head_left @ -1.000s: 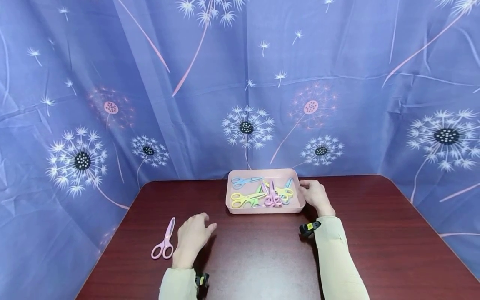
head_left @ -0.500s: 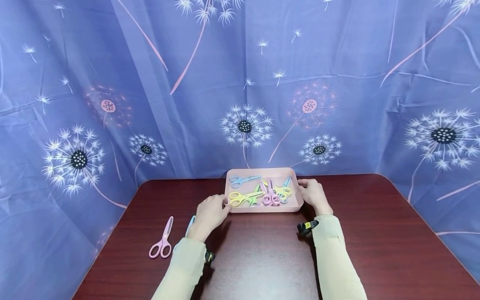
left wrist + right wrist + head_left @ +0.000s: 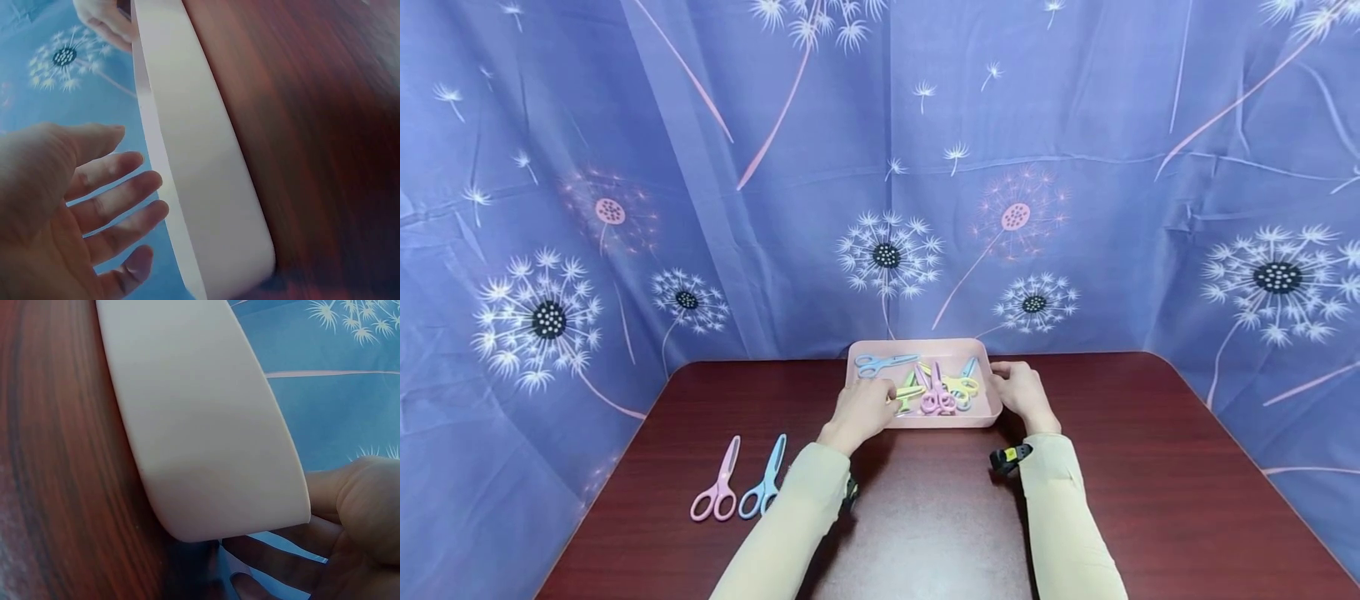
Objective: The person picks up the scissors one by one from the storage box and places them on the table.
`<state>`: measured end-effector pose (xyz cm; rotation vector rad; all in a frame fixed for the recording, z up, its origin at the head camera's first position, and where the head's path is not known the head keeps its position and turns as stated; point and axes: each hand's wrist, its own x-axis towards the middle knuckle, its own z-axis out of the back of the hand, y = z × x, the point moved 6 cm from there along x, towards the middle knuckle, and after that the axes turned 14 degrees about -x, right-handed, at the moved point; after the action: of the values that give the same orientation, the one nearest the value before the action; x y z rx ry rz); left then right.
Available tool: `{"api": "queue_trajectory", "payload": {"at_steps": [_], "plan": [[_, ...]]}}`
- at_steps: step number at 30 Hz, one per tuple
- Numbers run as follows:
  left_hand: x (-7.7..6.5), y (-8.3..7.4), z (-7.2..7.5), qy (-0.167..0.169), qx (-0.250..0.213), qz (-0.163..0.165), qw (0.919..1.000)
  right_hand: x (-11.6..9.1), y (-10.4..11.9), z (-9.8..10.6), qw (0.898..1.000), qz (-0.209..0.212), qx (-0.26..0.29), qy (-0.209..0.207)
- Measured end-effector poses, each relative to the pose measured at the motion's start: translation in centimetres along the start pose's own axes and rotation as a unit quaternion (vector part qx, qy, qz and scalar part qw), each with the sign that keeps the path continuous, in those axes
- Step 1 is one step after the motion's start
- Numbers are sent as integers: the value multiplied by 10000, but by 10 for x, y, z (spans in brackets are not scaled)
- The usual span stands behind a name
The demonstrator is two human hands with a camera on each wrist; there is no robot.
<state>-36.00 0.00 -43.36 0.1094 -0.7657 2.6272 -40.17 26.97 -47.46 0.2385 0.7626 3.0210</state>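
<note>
A pink tray [image 3: 942, 422] with several pastel scissors stands near the table's back edge. My left hand [image 3: 863, 411] reaches over the tray's left front corner and covers the handles of a pair of yellow scissors [image 3: 910, 391]. In the left wrist view, its fingers [image 3: 119, 203] are spread and loosely bent, with nothing between them. At the tray's right end, my right hand [image 3: 1022, 397] holds the wall, thumb behind the rim and fingers outside. Blue scissors [image 3: 887, 362], pink scissors [image 3: 937, 398] and more yellow scissors [image 3: 962, 386] lie in the tray.
On the table's left side, pink scissors [image 3: 723, 483] and blue scissors [image 3: 769, 475] lie side by side, blades pointing away. My left sleeve [image 3: 797, 517] overlaps the blue handles. A blue dandelion-print curtain [image 3: 775, 275] hangs behind the dark red table [image 3: 940, 517].
My left hand has moved right and forward from beside the pink scissors to over the tray, uncovering the blue scissors on the table. My right hand stays at the tray's right end.
</note>
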Motion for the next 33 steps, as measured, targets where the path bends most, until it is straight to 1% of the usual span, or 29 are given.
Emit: {"api": "queue_trajectory", "payload": {"at_steps": [2, 5, 8, 9, 14, 18, 20, 24, 28, 33], "plan": [[7, -7, -5, -11, 15, -64, 10000, 0, 0, 0, 10000, -17, 22, -17], [18, -19, -14, 26, 154, -274, 9995, 0, 2, 1, 10000, -1, 38, -29], [27, -28, -22, 95, 317, -332, 9989, 0, 3, 1, 10000, 44, 31, -36], [30, -30, -25, 134, 356, -301, 9988, 0, 3, 1, 10000, 46, 21, -41], [40, -36, -42, 263, 612, 99, 9977, -1, 3, 0, 10000, 27, 26, 19], [45, -40, -52, 144, 782, 379, 9961, -2, 1, 1, 10000, -33, 33, -8], [47, -41, -56, 78, 768, 519, 9957, -3, 0, 0, 9999, -97, 34, 5], [50, -43, -61, -20, 701, 916, 9933, -4, 1, -1, 9999, -125, 51, 39], [53, -41, -65, 154, 639, 1267, 9898, -6, 2, -1, 9998, -157, 58, 69], [53, -35, -64, 456, 509, 1586, 9850, -7, -1, -2, 9997, -224, 79, 93]]}}
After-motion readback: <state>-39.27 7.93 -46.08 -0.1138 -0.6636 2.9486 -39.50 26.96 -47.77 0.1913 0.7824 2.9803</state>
